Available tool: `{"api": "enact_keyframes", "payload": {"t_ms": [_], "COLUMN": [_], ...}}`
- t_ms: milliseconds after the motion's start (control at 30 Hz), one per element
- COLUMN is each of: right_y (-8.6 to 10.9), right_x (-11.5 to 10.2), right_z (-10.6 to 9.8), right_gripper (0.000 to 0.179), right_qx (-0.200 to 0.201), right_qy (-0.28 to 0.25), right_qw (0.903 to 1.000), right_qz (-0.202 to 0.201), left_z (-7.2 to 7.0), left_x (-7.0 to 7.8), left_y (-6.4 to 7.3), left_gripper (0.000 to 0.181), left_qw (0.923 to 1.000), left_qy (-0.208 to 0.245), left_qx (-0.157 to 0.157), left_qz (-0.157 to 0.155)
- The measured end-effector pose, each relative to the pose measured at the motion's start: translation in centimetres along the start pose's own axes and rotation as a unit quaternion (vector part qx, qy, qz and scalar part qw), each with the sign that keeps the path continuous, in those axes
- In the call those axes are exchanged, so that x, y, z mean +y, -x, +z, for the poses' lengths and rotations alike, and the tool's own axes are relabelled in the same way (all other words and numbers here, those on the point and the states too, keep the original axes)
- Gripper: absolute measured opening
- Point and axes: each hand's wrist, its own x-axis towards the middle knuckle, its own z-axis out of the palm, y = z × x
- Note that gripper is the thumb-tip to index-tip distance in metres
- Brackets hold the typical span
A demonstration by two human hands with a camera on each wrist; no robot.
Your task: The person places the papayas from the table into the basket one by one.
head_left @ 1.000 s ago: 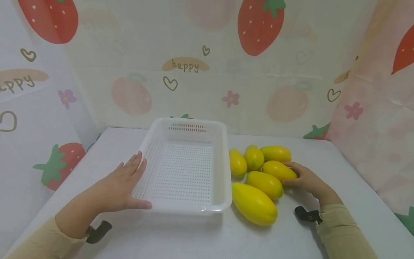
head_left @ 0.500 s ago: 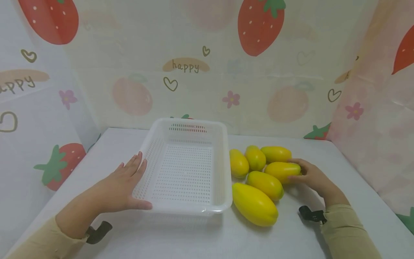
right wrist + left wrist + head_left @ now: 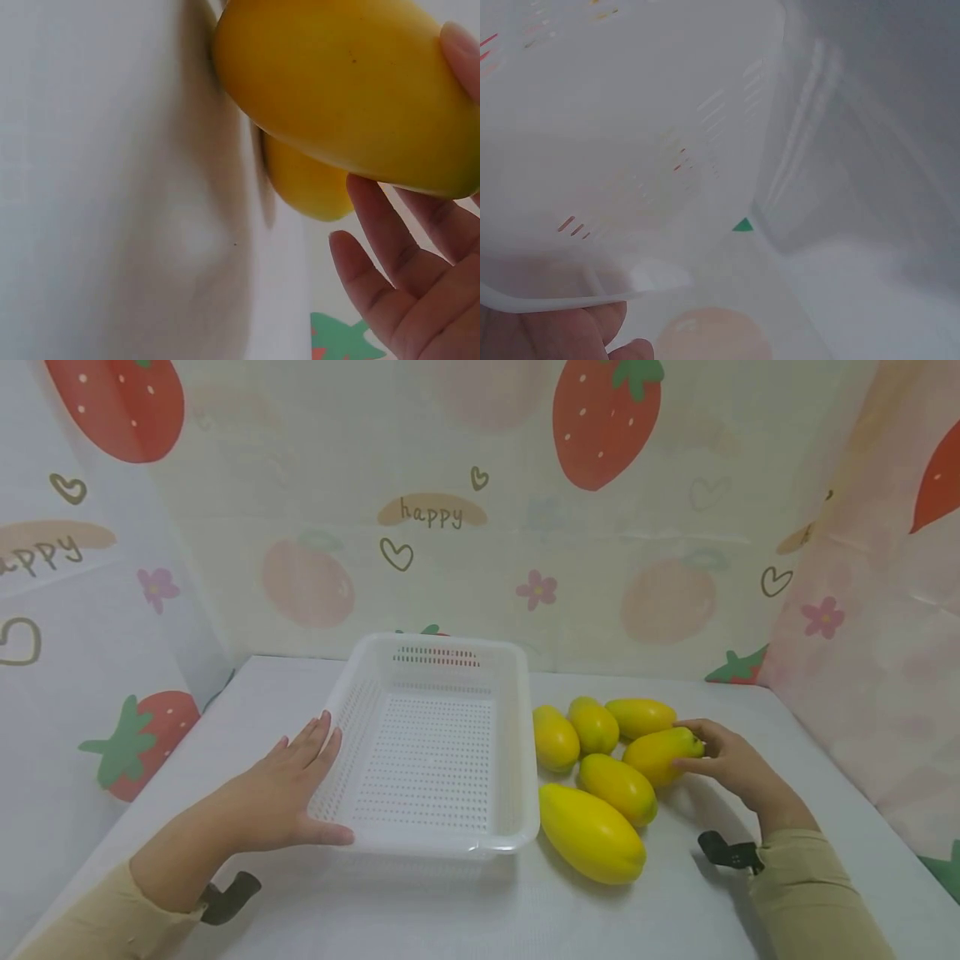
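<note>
In the head view my left hand (image 3: 277,797) lies with straight, spread fingers against the left side of a white plastic basket (image 3: 517,760); its thumb is along the near rim. The left wrist view shows fingertips (image 3: 607,319) at the basket's edge. My right hand (image 3: 738,772) grips the right end of a yellow papaya (image 3: 654,758), thumb on the near side and fingers on the far side. That end is tipped up and greenish. Close by lie a mid-sized papaya (image 3: 618,789), a large papaya (image 3: 592,835) and several others right of the basket.
Everything stands on a white-covered table (image 3: 420,918). Printed cloth walls (image 3: 450,577) with strawberries and hearts enclose the back and sides. A dark wrist-worn device (image 3: 232,897) sits at the left cuff, another dark device (image 3: 727,852) at the right. The basket floor (image 3: 427,760) is perforated.
My right hand has shifted slightly right and back, and the gripped papaya has turned so its right end points up and away. My left hand and the basket have stayed put.
</note>
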Motion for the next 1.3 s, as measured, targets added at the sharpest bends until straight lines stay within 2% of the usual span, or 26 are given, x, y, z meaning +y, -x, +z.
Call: {"api": "enact_keyframes", "payload": {"t_ms": [567,800,1067,1300], "right_y": [-0.2,-0.3,-0.9,-1.7], "right_x": [-1.6,-3.0,-4.9,-7.4], "right_z": [-2.0,-2.5,-3.0,-3.4], "right_gripper": [0.064,0.06,0.06,0.056], "right_qx": [0.024,0.037,0.041,0.036], "right_qy": [-0.012,-0.002,0.013,-0.005], "right_qw": [0.999,0.9972,0.9961,0.9937], "right_qz": [-0.037,-0.065,-0.077,-0.106], "left_z": [0.3,0.3,0.3,0.4], "left_x": [-0.3,-0.3,-0.4,-0.4], "left_y": [-0.2,-0.1,-0.1,0.0], "left_gripper": [0.12,0.12,0.123,0.124], "left_qw": [0.9999,1.0,0.9999,0.9999], "left_qy": [-0.01,-0.007,-0.005,-0.004], "left_qx": [0.005,0.005,0.01,0.012], "left_qz": [0.003,0.003,0.007,0.009]}}
